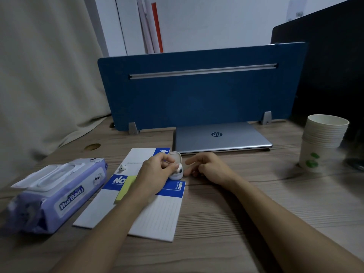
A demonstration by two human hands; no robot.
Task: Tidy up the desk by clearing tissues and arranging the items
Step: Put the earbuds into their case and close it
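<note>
A white earbud case [176, 172] stands with its lid up on a blue-and-white notepad [157, 213] at mid-desk. My left hand [155, 174] grips the case from the left, its fingers at the lid and at an earbud seated inside. My right hand [206, 167] rests on the desk just right of the case, fingers loosely curled and touching nothing I can make out. A loose white earbud [122, 167] lies on a second notepad [137, 160] further back. A yellow sticky pad [126, 187] sits under my left wrist.
A purple wet-wipes pack [57, 194] lies at the left. A closed silver laptop [220, 137] sits against the blue divider [197, 91]. A stack of paper cups [321, 142] stands at the right. The wooden desk [246, 213] stretches toward me; a curtain hangs left.
</note>
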